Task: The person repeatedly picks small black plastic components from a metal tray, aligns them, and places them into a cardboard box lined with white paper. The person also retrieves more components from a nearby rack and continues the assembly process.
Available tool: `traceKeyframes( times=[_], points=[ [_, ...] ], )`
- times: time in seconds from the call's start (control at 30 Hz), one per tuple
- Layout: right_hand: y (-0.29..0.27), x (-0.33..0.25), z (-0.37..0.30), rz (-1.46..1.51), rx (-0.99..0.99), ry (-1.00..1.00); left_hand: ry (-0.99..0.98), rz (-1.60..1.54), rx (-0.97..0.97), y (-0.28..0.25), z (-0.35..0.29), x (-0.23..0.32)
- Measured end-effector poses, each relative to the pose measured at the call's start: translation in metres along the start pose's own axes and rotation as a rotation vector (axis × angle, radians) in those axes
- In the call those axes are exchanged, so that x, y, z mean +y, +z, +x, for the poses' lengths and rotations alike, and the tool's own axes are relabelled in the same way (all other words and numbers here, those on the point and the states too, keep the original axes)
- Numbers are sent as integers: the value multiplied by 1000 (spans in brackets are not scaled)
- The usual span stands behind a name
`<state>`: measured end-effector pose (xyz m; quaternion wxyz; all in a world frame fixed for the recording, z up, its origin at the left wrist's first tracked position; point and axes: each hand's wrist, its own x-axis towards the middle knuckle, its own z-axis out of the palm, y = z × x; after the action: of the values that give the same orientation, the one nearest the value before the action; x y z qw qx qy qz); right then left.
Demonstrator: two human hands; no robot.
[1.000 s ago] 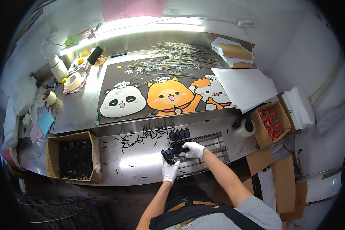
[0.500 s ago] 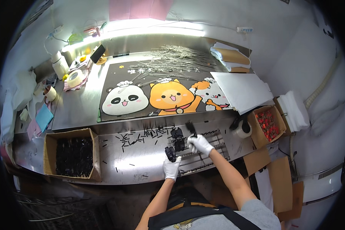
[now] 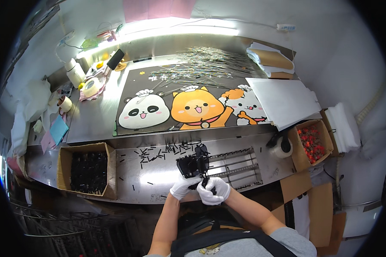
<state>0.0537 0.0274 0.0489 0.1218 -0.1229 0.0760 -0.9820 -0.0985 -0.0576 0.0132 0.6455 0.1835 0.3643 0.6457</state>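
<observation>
Both my hands wear white gloves and are close together at the front of the steel work surface. My left hand (image 3: 183, 187) is closed round the lower end of a blocky black piece (image 3: 187, 166), whose parts I cannot make out fully. My right hand (image 3: 214, 191) is closed round a dark handle-like part (image 3: 205, 182) at the left hand's fingertips. A second dark upright part (image 3: 202, 155) rises above the hands, against the black piece; which hand bears it I cannot tell. Right beside them lies a metal rack (image 3: 238, 168) with rods. Short black strips (image 3: 171, 148) are scattered behind.
An open cardboard box (image 3: 110, 171) of black pieces stands left. At right are a tape roll (image 3: 282, 147) and a cardboard box (image 3: 327, 147) holding red pieces. The raised shelf bears a cartoon mat (image 3: 135, 132), thin metal rods (image 3: 206, 64) and white sheets (image 3: 285, 100).
My right hand has come down and left to meet my left hand. The blocky black piece now stands higher above my left hand. The whole view has shifted slightly.
</observation>
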Motion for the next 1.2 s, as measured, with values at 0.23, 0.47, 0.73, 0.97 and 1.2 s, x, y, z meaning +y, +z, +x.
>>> traceKeyframes(
  times=[0.23,0.47,0.73,0.97,1.2],
  points=[
    [-10,-21,20,-710,505,228,29,1099,661,-56,8,1],
    [-15,-10,64,-2073,1126,581,101,-44,497,-52,-19,-38],
    [-41,-47,-17,-1524,1634,25,-69,206,642,-57,-18,-70],
    [-96,-58,14,-1012,1690,159,-85,797,638,-51,23,-133],
    [-81,-63,17,-2384,1661,814,-74,838,640,-50,19,-125]
  ],
)
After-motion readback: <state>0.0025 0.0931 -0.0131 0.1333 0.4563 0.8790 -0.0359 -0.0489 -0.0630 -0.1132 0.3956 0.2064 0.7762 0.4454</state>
